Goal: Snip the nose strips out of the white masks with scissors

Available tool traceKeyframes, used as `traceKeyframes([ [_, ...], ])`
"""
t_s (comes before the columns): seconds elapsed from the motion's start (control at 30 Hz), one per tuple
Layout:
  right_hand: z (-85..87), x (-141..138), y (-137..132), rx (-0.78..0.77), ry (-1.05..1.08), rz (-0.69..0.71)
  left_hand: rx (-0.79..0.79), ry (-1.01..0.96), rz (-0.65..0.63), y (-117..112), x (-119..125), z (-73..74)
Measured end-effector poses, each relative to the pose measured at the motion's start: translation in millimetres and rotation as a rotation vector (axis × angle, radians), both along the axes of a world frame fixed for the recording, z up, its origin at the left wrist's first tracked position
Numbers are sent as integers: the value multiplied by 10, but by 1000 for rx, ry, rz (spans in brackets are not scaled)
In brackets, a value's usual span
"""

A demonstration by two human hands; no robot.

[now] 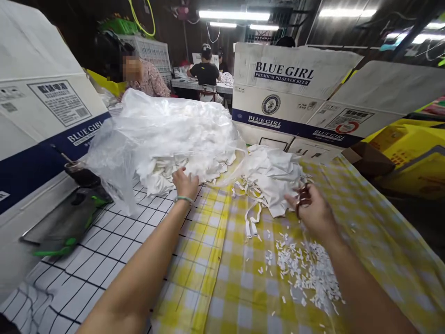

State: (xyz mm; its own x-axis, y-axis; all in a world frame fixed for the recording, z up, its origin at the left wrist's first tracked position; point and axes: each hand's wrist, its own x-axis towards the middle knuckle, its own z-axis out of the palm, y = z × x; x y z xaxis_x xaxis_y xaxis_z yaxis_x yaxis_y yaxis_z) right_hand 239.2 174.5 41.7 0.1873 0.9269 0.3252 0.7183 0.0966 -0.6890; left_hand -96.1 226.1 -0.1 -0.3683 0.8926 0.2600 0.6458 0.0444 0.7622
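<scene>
My left hand (pixel 186 186), with a pale green band at the wrist, reaches to the front edge of white cloth pieces (pixel 162 174) spilling from a big clear plastic bag (pixel 167 120). Its fingers look apart and touch the cloth, with nothing visibly gripped. A pair of scissors (pixel 304 196) with reddish-brown handles is held in my right hand (pixel 318 213); the blades are hard to make out. Just left of that hand lies a second heap of white cloth pieces (pixel 274 171), narrow white straps (pixel 253 218) hanging out toward me.
Small white clippings (pixel 306 269) are scattered on the yellow checked cloth (pixel 239 287). White-and-blue cartons stand at left (pixel 52 106) and back right (pixel 278 97). A dark mesh item (pixel 76 218) with green edging lies at left. One person (pixel 149 76) sits beyond the bag; others work farther back.
</scene>
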Motion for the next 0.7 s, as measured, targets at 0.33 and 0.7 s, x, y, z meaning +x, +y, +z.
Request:
traceKeyframes([
  [0.33,-285,-947,-608,-340,139,497,-322,96,-367,-1477,-144,-169],
  [0.7,-583,-1342,-862,-493,289,502,-134,293,-146,-1916,-590,36],
])
